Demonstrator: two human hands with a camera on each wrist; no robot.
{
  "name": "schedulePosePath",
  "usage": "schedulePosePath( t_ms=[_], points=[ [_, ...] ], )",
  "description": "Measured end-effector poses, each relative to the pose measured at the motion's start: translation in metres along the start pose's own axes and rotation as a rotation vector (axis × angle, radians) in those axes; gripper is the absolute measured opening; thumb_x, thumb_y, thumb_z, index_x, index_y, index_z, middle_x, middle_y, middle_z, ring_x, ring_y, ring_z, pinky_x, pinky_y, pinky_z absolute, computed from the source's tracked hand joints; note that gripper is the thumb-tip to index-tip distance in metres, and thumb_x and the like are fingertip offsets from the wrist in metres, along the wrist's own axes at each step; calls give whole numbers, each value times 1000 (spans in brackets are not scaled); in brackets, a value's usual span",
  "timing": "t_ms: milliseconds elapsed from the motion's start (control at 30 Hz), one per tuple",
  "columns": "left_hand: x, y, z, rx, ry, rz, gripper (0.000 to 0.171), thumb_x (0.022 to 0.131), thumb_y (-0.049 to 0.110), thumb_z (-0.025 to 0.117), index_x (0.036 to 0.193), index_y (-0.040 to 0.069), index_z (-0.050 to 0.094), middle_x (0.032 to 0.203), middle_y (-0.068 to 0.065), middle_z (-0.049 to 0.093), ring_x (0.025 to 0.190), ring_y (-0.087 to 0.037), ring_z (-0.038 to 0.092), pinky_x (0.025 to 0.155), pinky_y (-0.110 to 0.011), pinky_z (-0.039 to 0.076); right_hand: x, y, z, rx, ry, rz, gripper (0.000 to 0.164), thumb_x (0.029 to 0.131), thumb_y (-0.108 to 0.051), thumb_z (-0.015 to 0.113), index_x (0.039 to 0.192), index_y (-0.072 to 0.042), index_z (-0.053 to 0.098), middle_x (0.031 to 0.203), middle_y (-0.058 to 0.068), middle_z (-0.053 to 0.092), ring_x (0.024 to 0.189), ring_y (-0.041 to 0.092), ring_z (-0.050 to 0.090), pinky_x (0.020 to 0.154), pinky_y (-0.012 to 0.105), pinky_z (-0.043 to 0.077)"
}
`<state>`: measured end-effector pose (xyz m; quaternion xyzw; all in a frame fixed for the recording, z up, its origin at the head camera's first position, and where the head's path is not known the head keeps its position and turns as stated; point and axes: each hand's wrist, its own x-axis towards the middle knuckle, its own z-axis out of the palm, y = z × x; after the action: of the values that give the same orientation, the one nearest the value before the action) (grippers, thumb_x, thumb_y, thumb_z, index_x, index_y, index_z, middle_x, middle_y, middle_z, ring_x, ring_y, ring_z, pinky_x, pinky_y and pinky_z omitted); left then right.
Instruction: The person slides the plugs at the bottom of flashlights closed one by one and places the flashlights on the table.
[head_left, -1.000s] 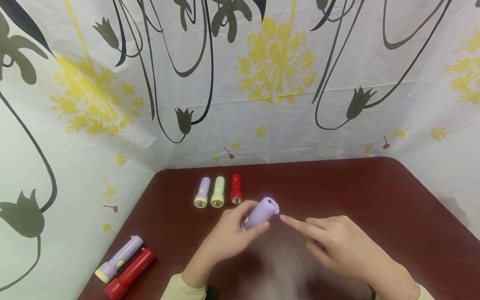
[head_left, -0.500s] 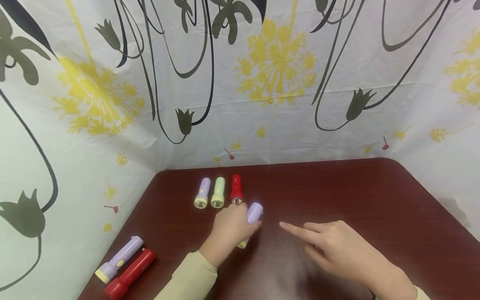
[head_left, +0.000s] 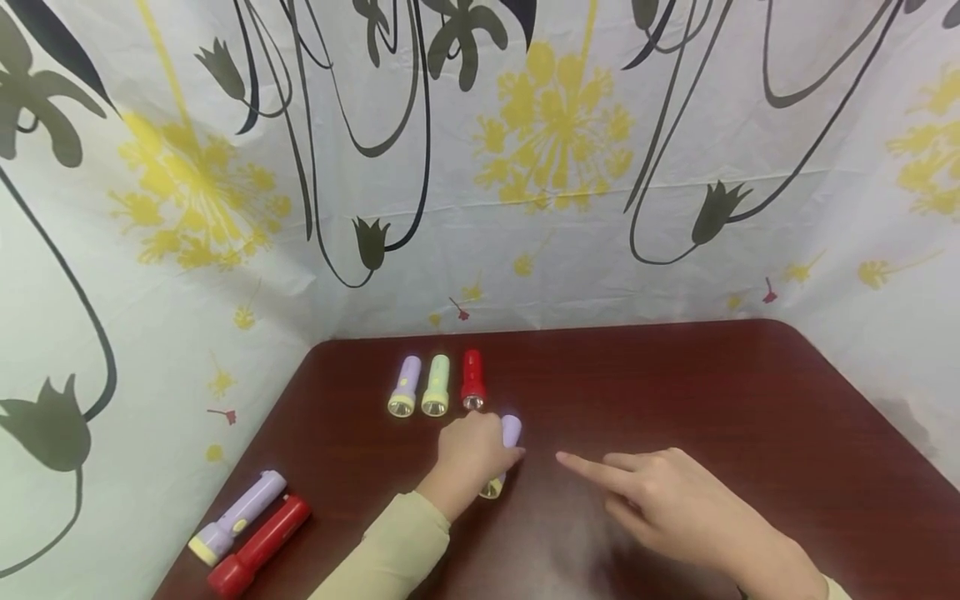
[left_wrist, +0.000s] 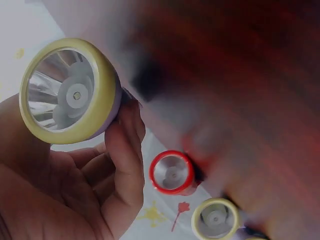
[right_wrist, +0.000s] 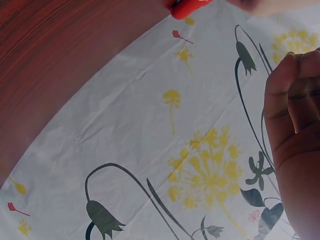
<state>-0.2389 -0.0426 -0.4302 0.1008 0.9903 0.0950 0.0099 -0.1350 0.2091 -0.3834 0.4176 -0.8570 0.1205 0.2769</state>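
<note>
My left hand (head_left: 468, 458) grips a lilac flashlight (head_left: 512, 430) over the middle of the table. Its plain end points away from me and its yellow-rimmed lens shows below my fingers. The left wrist view has the lens of this flashlight (left_wrist: 75, 95) up close, with my curled fingers (left_wrist: 125, 165) against its side. Just beyond my left hand lies a small red flashlight (head_left: 472, 379). My right hand (head_left: 667, 504) holds nothing; its index finger points left toward the lilac flashlight, apart from it, and its other fingers are loosely bent.
A small lilac flashlight (head_left: 406, 385) and a pale green flashlight (head_left: 437, 383) lie left of the small red one. At the table's left edge are a larger lilac flashlight (head_left: 238, 517) and a larger red flashlight (head_left: 261, 546). A flower-printed sheet (head_left: 562, 275) surrounds the dark red table (head_left: 675, 383).
My left hand has turned over and lowered the lilac flashlight, so its plain end now points away and its lens toward me. The right hand has shifted slightly down.
</note>
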Motion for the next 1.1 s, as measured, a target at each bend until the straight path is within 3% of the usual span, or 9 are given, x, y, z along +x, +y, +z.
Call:
schedulePosePath(
  t_ms=[233, 333, 467, 600, 833, 1100],
  points=[
    [-2, -1, 4, -10, -4, -5, 51, 86, 62, 80, 86, 12, 70, 64, 0, 58, 57, -17, 55, 54, -33, 47, -1, -2, 0, -9, -19, 19, 83, 73, -8, 78, 149, -37, 61, 72, -23, 39, 61, -6, 15, 55, 9, 21],
    [-7, -2, -1, -18, -7, 8, 55, 86, 63, 79, 94, 9, 70, 69, -2, 63, 60, -18, 60, 56, -35, 50, -2, -2, 1, -7, -30, 22, 84, 74, -9, 79, 150, -38, 59, 73, -23, 39, 60, -7, 15, 55, 8, 21],
    [-19, -7, -11, 13, -31, 91, 63, 85, 58, 83, 120, 8, 69, 94, -8, 72, 74, -23, 67, 69, -40, 58, -2, -3, 1, -9, -41, 29, 84, 75, -9, 80, 151, -38, 59, 73, -24, 39, 60, -8, 15, 55, 8, 21],
    [-32, -11, -24, 56, -89, 184, 72, 81, 55, 89, 135, 12, 67, 109, -9, 69, 79, -21, 64, 75, -41, 60, -3, -3, 1, -17, -40, 37, 83, 75, -9, 80, 150, -39, 60, 72, -25, 39, 60, -8, 13, 55, 7, 20],
    [-42, -16, -36, 79, -187, 237, 73, 78, 50, 92, 139, 18, 68, 109, -5, 70, 87, -17, 61, 81, -39, 60, -4, -3, 3, -6, -37, 30, 82, 75, -7, 78, 149, -37, 61, 73, -25, 37, 61, -8, 12, 56, 6, 17],
    [-36, -18, -37, 65, -218, 304, 62, 80, 39, 94, 134, 16, 73, 94, -1, 72, 79, -13, 60, 78, -32, 59, -7, -3, 2, 0, -35, 40, 81, 75, -8, 78, 149, -37, 61, 72, -25, 37, 61, -8, 13, 56, 7, 20]
  ],
)
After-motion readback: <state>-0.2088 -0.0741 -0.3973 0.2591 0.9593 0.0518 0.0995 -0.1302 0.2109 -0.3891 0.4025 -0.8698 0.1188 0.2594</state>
